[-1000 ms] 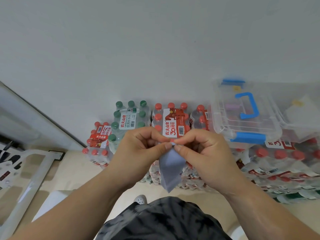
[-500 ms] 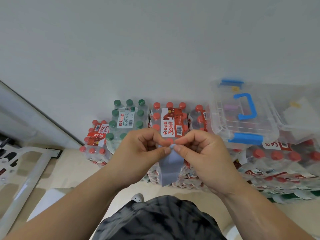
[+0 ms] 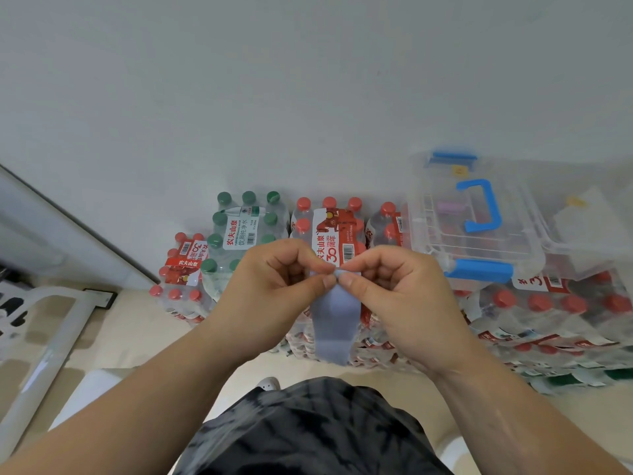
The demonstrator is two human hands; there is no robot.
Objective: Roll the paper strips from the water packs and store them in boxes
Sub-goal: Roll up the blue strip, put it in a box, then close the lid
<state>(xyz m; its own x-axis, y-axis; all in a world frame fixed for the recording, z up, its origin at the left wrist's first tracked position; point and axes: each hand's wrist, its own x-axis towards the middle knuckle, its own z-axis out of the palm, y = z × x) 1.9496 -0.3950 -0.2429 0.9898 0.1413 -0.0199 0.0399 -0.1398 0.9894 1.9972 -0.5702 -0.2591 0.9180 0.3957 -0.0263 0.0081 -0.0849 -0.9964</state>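
Your left hand (image 3: 274, 289) and right hand (image 3: 397, 289) pinch the paper strip (image 3: 334, 320) at its top; a slack grip could unroll it.

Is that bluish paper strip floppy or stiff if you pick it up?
Probably floppy: the paper strip hangs limp below where the left hand and right hand pinch its top end. Likely light, since just a pinch holds it up. It looks thin, so it may crease or tear if tugged.

Top of paper strip (image 3: 334, 320) behind fingertips (image 3: 346, 279)
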